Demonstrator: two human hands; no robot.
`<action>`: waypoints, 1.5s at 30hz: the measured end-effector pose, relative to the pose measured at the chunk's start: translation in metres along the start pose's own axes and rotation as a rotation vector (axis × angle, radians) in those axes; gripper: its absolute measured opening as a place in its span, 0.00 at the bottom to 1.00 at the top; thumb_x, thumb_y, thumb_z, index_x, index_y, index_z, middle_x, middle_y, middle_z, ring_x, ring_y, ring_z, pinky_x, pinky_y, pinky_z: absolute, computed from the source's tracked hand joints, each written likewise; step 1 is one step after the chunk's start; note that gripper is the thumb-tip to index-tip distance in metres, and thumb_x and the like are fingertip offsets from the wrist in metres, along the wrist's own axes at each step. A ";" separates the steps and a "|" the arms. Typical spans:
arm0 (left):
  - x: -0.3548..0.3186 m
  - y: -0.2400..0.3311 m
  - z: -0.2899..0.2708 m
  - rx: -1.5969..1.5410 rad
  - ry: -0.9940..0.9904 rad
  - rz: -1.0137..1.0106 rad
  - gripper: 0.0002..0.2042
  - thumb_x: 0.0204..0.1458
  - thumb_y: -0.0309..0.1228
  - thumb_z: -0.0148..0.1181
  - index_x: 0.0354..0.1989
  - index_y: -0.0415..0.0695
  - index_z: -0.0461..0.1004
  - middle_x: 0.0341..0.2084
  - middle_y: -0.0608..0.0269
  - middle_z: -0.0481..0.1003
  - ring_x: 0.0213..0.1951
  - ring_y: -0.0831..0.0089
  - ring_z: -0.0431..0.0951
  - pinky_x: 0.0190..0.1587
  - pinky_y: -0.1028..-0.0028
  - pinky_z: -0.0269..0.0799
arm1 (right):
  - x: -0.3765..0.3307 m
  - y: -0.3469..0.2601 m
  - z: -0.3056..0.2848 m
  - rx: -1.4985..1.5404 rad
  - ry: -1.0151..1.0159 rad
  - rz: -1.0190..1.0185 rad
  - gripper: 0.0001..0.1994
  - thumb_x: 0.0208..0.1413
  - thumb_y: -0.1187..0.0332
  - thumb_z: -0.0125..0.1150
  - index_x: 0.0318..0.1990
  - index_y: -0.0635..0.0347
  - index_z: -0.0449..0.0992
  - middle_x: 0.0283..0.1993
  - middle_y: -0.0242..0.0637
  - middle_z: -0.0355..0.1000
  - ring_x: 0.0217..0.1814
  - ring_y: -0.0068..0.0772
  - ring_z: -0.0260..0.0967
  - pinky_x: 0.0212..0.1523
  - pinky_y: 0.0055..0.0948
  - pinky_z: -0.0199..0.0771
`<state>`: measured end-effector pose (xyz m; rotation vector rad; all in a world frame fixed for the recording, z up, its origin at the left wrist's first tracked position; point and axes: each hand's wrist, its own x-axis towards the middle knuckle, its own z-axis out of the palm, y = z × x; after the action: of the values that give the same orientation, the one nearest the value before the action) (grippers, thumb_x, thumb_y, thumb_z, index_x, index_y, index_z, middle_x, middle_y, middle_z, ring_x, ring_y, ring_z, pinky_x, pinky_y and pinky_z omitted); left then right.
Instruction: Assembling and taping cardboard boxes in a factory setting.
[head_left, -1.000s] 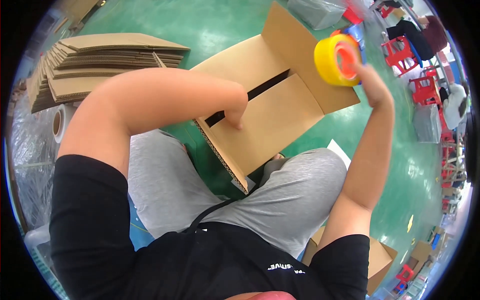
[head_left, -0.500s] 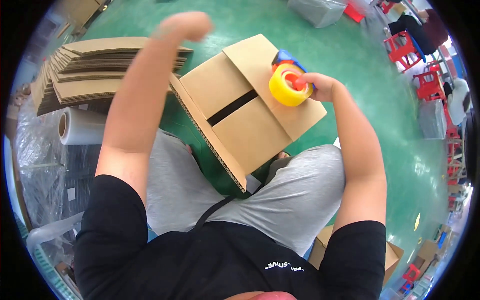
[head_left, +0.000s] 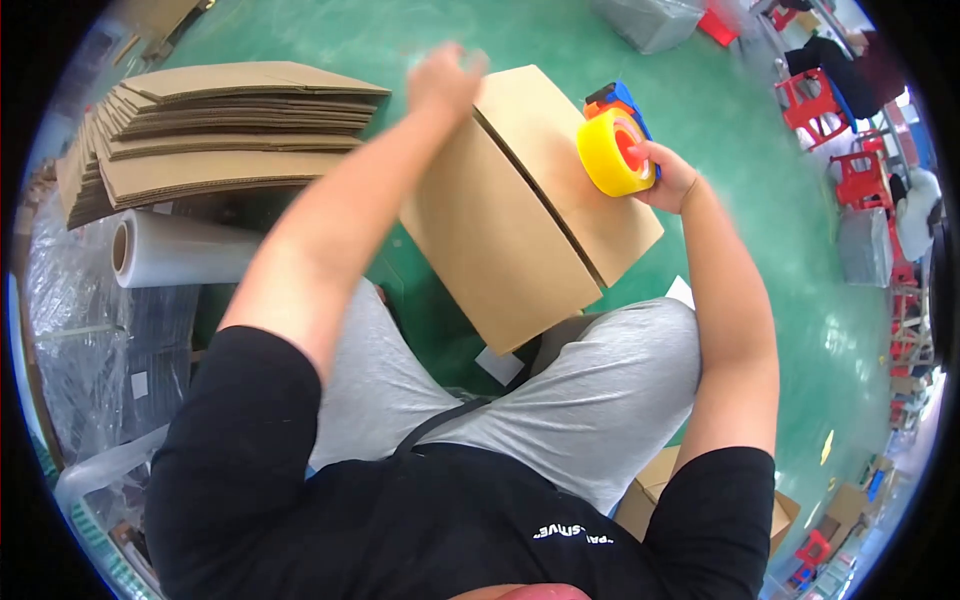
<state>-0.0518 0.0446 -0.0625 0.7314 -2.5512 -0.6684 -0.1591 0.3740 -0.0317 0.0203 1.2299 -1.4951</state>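
My right hand (head_left: 668,178) grips the tape gun (head_left: 615,150) at the box's (head_left: 530,210) right edge; the seam runs away toward my blurred left hand (head_left: 443,80) at the far corner; its grip I cannot tell.

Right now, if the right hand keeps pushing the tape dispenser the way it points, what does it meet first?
The right hand aims the yellow tape dispenser leftward at the cardboard box. The roll seems to already be at the box's top flaps, so the box comes first, though depth is uncertain.
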 end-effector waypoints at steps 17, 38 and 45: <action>0.010 -0.034 -0.010 0.217 -0.367 -0.423 0.37 0.55 0.64 0.37 0.53 0.43 0.74 0.53 0.51 0.73 0.56 0.56 0.72 0.57 0.61 0.66 | 0.012 0.021 0.030 -1.412 0.972 -0.447 0.41 0.54 0.39 0.55 0.65 0.65 0.57 0.67 0.50 0.57 0.70 0.44 0.54 0.68 0.44 0.51; -0.020 -0.035 0.013 -0.937 -0.881 -0.363 0.34 0.51 0.41 0.65 0.65 0.48 0.57 0.53 0.58 0.71 0.52 0.68 0.73 0.53 0.63 0.70 | 0.018 0.022 -0.010 -0.743 0.849 -0.185 0.46 0.49 0.40 0.59 0.62 0.75 0.59 0.59 0.54 0.66 0.58 0.43 0.68 0.59 0.37 0.65; -0.028 -0.005 0.007 -0.723 -0.967 -0.320 0.40 0.52 0.45 0.63 0.68 0.47 0.48 0.59 0.57 0.66 0.58 0.67 0.68 0.59 0.64 0.64 | 0.018 0.032 -0.028 -1.063 1.246 -0.085 0.50 0.43 0.32 0.59 0.56 0.77 0.66 0.56 0.58 0.69 0.61 0.50 0.66 0.61 0.38 0.63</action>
<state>-0.0310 0.0593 -0.0781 0.6239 -2.5689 -2.3529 -0.1587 0.3856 -0.0759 0.2118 2.9191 -0.6075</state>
